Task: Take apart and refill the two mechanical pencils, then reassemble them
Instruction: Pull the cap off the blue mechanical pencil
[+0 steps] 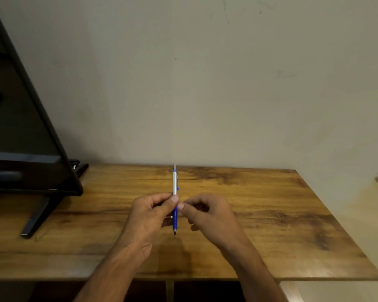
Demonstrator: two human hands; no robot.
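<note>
Wooden table (271,214), beige wall (227,83), black monitor (20,127), pencil (174,184)

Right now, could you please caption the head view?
Left hand and right hand pinch a silver-and-blue mechanical pencil over the wooden table.

The pencil (174,186) shows a silvery, metal-look upper barrel and blue plastic-looking grip. The table (271,214) is grained, satin-sheened wood. The monitor (20,127) is glossy black.

Dim, warm light falls from above. My left hand (146,216) and right hand (212,216) throw a soft shadow on the surface (271,214) just beneath them. Everything looks slightly soft; the far tip of the pencil (175,186) fades into the wall (249,83). The wide lens slants the dark screen (20,127) at left.
</note>
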